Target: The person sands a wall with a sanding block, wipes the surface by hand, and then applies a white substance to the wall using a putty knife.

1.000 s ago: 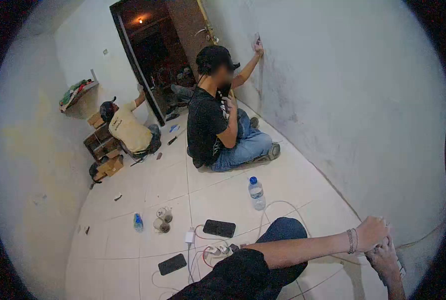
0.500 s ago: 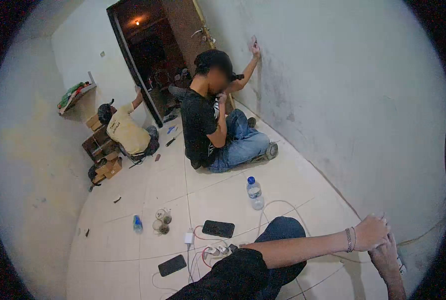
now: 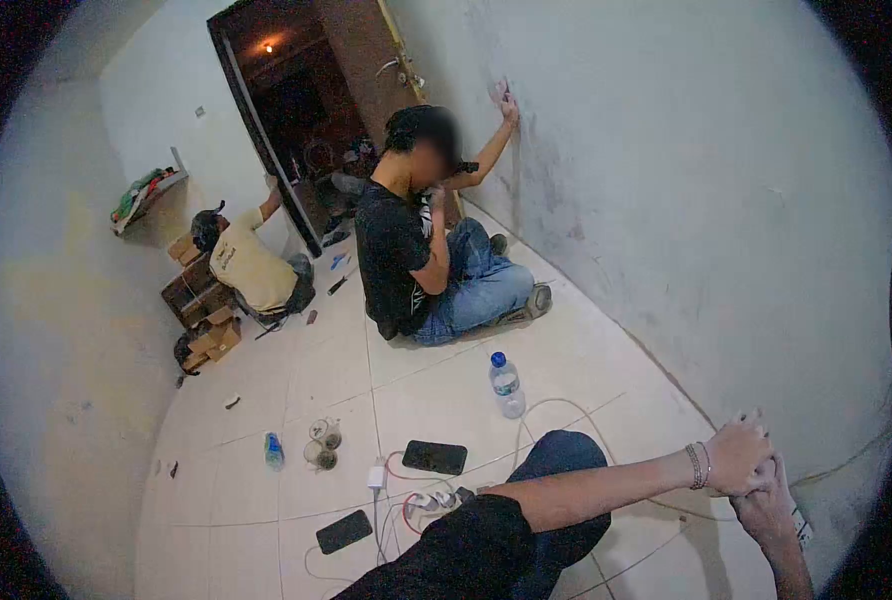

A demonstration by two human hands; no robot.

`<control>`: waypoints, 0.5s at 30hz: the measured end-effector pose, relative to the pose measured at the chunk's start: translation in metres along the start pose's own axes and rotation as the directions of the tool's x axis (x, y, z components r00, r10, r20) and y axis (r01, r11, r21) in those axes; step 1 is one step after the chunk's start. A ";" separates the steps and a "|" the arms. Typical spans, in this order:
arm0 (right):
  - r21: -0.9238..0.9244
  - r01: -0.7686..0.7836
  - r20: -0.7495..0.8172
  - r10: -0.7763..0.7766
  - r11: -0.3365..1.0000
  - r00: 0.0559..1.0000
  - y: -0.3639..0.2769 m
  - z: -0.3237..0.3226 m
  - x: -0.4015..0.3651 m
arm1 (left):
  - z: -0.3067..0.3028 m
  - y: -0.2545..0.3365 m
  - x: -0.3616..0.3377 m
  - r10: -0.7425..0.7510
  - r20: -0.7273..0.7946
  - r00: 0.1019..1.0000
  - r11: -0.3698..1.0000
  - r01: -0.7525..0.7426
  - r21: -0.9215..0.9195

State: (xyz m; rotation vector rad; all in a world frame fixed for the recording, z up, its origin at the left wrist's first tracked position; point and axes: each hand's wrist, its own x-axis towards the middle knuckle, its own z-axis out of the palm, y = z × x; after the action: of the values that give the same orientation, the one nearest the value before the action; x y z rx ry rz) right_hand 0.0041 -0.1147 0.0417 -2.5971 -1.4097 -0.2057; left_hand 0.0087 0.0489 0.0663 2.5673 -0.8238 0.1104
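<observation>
My left hand (image 3: 739,457), with a bracelet at its wrist, reaches to the lower right, close to the wall. Its fingers are bent and closed around part of my right hand (image 3: 763,497). The right hand comes up from the bottom right corner and meets it, its fingers mostly hidden behind the left one. No object shows between the two hands. Below them, a white socket block (image 3: 800,524) sits by the wall, partly hidden by my right forearm. A pale cable (image 3: 656,508) runs along the floor under my left arm.
Two phones (image 3: 435,458) with cables, a charger (image 3: 377,474), a water bottle (image 3: 506,386), glass cups (image 3: 322,444) and a blue packet (image 3: 273,451) are on the tiled floor. One person (image 3: 398,250) sits by the wall; another (image 3: 256,262) crouches near the doorway.
The view has shifted slightly. My joined hands have moved a little up and left in the view, still touching. The seated person's head is bent slightly lower.
</observation>
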 end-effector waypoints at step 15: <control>0.007 -0.112 0.063 0.111 0.994 0.992 0.010 0.029 0.005 | 0.021 0.019 0.004 -0.003 -0.195 0.981 0.995 0.022 0.098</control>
State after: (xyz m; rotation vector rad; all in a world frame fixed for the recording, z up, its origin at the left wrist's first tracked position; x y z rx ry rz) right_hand 0.0168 -0.1094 0.0139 -2.6855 -1.2760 -0.1019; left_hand -0.0002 0.0239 0.0551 2.6015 -0.7446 0.4018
